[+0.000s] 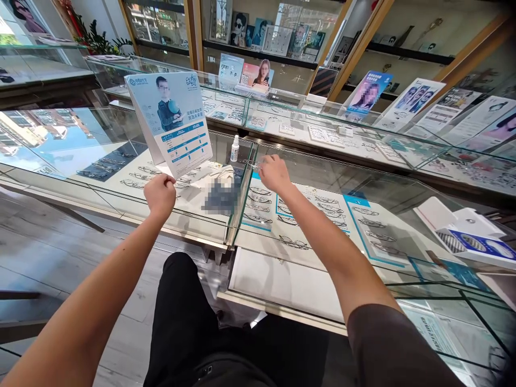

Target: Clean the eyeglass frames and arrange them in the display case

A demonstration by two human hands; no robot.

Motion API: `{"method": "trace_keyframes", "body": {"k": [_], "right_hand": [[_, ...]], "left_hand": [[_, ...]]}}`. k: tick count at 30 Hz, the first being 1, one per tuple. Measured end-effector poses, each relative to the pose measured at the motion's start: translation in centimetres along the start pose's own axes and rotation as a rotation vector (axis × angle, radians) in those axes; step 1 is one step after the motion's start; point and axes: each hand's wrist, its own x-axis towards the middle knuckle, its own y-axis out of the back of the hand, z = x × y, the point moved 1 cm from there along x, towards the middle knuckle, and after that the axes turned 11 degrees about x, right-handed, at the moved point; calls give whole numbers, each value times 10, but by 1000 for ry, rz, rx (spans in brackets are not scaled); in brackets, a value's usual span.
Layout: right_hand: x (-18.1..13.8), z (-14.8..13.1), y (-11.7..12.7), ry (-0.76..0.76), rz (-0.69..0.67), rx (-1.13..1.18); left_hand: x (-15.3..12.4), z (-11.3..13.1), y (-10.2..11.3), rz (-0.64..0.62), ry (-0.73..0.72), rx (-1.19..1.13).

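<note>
My left hand (160, 196) is closed in a fist over the glass counter, at the lower corner of a blue-and-white tent-shaped sign (181, 118). Its thumb side meets that corner; whether the fingers grip anything is hidden. My right hand (274, 173) reaches across the counter joint with curled fingers closed at one end of thin-framed eyeglasses (250, 163). Left of the eyeglasses stands a small white spray bottle (234, 149). A crumpled pale cloth (220, 176) lies between my hands, with a blurred dark patch in front of it.
Rows of eyeglasses (258, 200) lie under the counter glass. An opened white-and-blue box (475, 236) sits at the right. Behind runs another glass case (298, 115) with upright advertising cards (366, 94). A pale drawer or shelf (282, 279) juts out in front of my legs.
</note>
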Motion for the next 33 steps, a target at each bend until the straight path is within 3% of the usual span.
{"method": "trace_keyframes", "body": {"k": [3, 8, 13, 17, 20, 24, 29, 33], "right_hand": [[28, 20, -25, -67, -64, -41], [43, 21, -48, -79, -68, -45], [45, 17, -50, -89, -53, -34], [26, 3, -37, -67, -18, -22], [-6, -18, -17, -10, 22, 2], [-73, -53, 21, 99, -10, 136], [-179, -90, 62, 277, -351, 451], [-242, -97, 59, 282, -603, 491]], "left_hand": [[0, 1, 0, 28, -2, 10], [-2, 4, 0, 57, 16, 49], [-1, 0, -1, 41, 20, 24], [0, -2, -1, 39, 21, 23], [-1, -2, -1, 34, 14, 36], [-2, -1, 1, 4, 3, 41], [-2, 0, 1, -15, 14, 48], [0, 2, 1, -53, 5, 65]]}}
